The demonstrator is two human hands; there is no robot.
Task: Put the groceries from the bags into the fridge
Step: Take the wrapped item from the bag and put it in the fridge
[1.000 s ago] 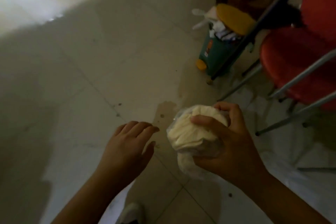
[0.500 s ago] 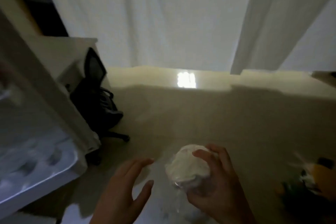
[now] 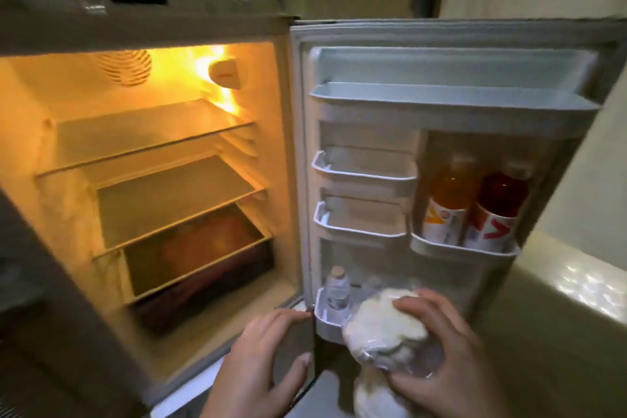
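A small fridge stands open in front of me, lit yellow inside, its door swung to the right. My right hand grips a clear plastic bag of pale, doughy white food, held low in front of the door's bottom rack. My left hand is empty with fingers spread, hovering near the lower corner of the door. Two glass shelves inside look bare. Below them sits a drawer with something brownish in it.
An orange-drink bottle and a red-drink bottle stand in the door's right rack. A small water bottle stands in the bottom door rack. The fridge display reads 16. A pale wall ledge lies at right.
The view swung from the floor and chairs, past a curtain, to the open fridge. My right hand kept the bag the whole time; my left hand stayed empty beside it.
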